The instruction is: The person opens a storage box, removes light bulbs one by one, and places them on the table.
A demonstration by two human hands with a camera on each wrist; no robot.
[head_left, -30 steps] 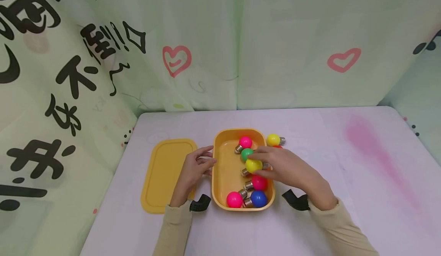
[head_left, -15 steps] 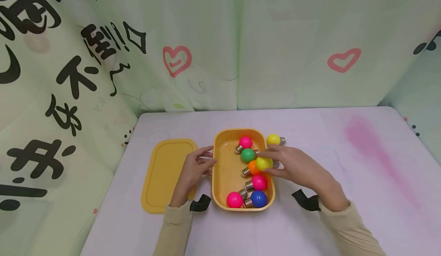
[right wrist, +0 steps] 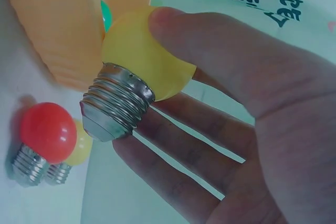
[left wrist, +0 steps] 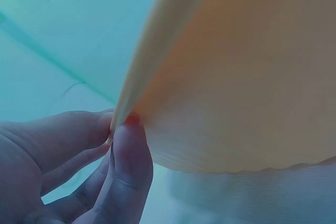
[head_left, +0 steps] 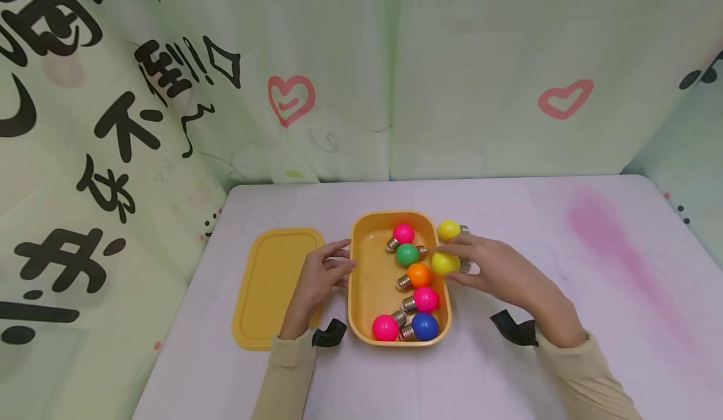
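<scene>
My right hand pinches a yellow light bulb between thumb and fingers, over the right rim of a yellow plastic box. In the right wrist view the bulb's silver screw base points away from the thumb. My left hand pinches the box's left rim; the left wrist view shows thumb and finger on either side of the wall. Inside the box lie several bulbs, among them a green bulb, an orange bulb and a blue bulb.
A flat yellow lid lies left of the box, partly behind my left hand. Outside the box's right side, a yellow bulb and a red bulb lie on the pale table. A printed curtain hangs behind.
My right hand has moved right with the yellow bulb, from over the box's inside to its right rim. This uncovers the orange bulb. The left hand stays at the left rim.
</scene>
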